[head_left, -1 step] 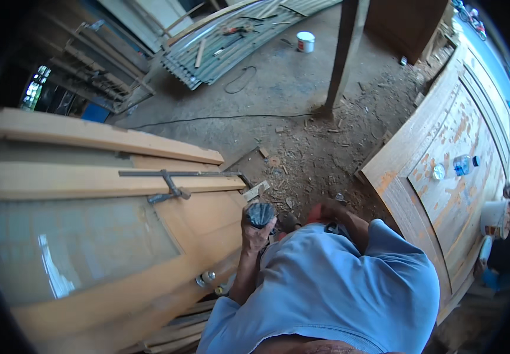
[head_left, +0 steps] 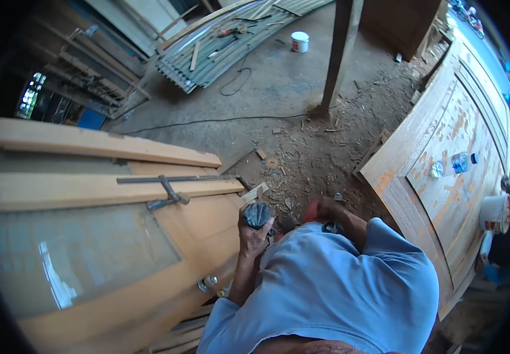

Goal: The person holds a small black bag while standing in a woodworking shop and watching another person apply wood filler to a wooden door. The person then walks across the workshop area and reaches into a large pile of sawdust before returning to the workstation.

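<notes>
My left hand (head_left: 254, 233) is closed around a dark grey rounded tool part (head_left: 257, 214) at the right edge of a wooden door (head_left: 196, 224) that lies flat. My right hand (head_left: 331, 211) curls over a red and black power tool (head_left: 310, 207), most of it hidden behind my blue shirt (head_left: 337, 289). Both hands are close together above the sawdust-covered floor, just off the door's corner.
A metal bar clamp (head_left: 169, 190) lies across the door, which has a glass panel (head_left: 72, 253) and a knob (head_left: 209, 281). At right a carved door (head_left: 443, 194) carries a water bottle (head_left: 462, 161) and a white pot (head_left: 494, 212). Behind stand a wooden post (head_left: 339, 59), corrugated sheets (head_left: 231, 41) and a white tin (head_left: 300, 41).
</notes>
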`<action>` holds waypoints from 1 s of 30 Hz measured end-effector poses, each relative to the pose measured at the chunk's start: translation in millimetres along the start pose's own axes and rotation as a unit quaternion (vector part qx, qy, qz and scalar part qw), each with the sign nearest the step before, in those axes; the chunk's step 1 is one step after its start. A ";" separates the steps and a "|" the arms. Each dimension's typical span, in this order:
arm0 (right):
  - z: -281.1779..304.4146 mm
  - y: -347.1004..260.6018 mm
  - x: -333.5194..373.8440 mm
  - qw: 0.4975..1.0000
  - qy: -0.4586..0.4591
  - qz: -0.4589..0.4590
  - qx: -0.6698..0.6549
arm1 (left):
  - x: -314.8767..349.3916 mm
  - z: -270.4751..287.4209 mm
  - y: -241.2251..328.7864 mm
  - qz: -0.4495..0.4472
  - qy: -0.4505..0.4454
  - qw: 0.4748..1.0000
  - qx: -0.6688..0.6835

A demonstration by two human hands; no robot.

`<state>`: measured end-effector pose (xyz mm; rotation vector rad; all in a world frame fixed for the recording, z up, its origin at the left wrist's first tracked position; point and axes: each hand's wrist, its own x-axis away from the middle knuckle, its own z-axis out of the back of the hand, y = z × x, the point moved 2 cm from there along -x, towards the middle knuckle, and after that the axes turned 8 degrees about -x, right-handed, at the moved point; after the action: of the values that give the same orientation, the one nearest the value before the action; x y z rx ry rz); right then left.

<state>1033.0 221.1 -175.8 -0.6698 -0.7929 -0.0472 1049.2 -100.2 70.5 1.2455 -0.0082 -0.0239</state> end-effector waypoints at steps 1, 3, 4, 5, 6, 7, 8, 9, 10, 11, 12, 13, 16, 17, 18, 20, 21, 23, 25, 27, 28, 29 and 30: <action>5.6 -12.6 -6.5 1.000 -0.001 0.001 -0.003 | -14.3 7.2 9.5 -0.018 0.001 1.000 -0.003; 15.1 -28.4 -21.7 1.000 -0.008 0.000 0.001 | -42.2 11.5 19.0 -0.034 -0.003 0.999 -0.003; 23.3 -33.7 -29.5 1.000 -0.012 0.000 0.006 | -55.5 11.0 20.6 -0.033 -0.006 0.999 0.001; 31.1 -38.4 -38.8 1.000 -0.015 -0.002 0.009 | -66.9 10.2 21.3 -0.030 -0.007 1.000 0.003; 40.0 -43.0 -49.1 1.000 -0.018 -0.003 0.011 | -78.1 8.7 20.8 -0.027 -0.008 1.000 0.006; 48.4 -47.3 -58.9 1.000 -0.020 -0.004 0.011 | -88.1 6.5 17.8 -0.025 -0.006 1.000 0.018; 57.8 -53.0 -71.9 1.000 -0.021 -0.004 0.015 | -99.0 5.7 15.0 -0.024 -0.001 0.999 0.028; 67.2 -57.7 -83.8 1.000 -0.022 -0.004 0.016 | -110.1 4.1 12.3 -0.023 0.004 0.999 0.038; 77.0 -60.9 -94.3 1.000 -0.021 -0.006 0.016 | -121.2 0.3 9.6 -0.019 0.002 0.999 0.046; 88.5 -66.1 -109.4 1.000 -0.019 -0.005 0.015 | -136.4 -2.0 10.4 -0.017 0.001 0.999 0.052; 100.4 -69.5 -122.4 1.000 -0.016 -0.006 0.013 | -153.2 -4.5 10.9 -0.015 0.000 0.998 0.057; 111.5 -73.3 -135.2 1.000 -0.014 -0.006 0.014 | -171.4 -7.1 11.6 -0.019 -0.001 0.998 0.054; 151.3 -81.9 -173.0 1.000 -0.010 -0.014 0.014 | -225.9 -16.1 18.0 -0.022 -0.004 0.998 0.053; 168.5 -83.4 -187.9 1.000 -0.006 -0.014 0.017 | -247.0 -17.4 20.7 -0.007 -0.017 0.999 0.030; 182.9 -85.8 -201.6 1.000 0.000 -0.018 0.018 | -266.8 -20.0 24.3 -0.011 -0.022 0.999 0.026; 208.9 -90.2 -223.2 0.999 0.019 -0.029 0.014 | -304.0 -23.5 30.7 -0.021 -0.030 0.999 0.013; 224.6 -91.9 -233.9 0.999 0.029 -0.029 0.010 | -321.4 -25.6 30.6 -0.021 -0.017 0.999 0.027; 260.7 -100.2 -253.4 0.998 0.052 -0.023 0.002 | -352.7 -30.4 24.5 -0.019 0.007 0.998 0.057; 295.3 -109.0 -265.9 0.998 0.064 -0.016 -0.001 | -371.1 -29.7 10.6 -0.011 0.039 0.997 0.064; 312.7 -113.9 -284.0 0.982 0.182 -0.025 -0.053 | -390.6 -28.5 6.5 -0.018 0.061 0.996 0.057; 320.0 -113.9 -289.9 0.977 0.199 -0.010 -0.073 | -398.3 -28.8 1.6 -0.007 0.053 0.996 0.065; 324.9 -115.3 -294.9 0.972 0.215 0.005 -0.093 | -405.6 -27.3 -1.4 0.005 0.046 0.996 0.072; 329.5 -117.6 -300.6 0.966 0.231 0.019 -0.114 | -414.5 -26.3 -4.7 0.018 0.038 0.996 0.079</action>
<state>573.9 255.3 -147.1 -0.8523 -0.3251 -0.2552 635.2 -67.4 60.4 1.4030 0.0343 0.0559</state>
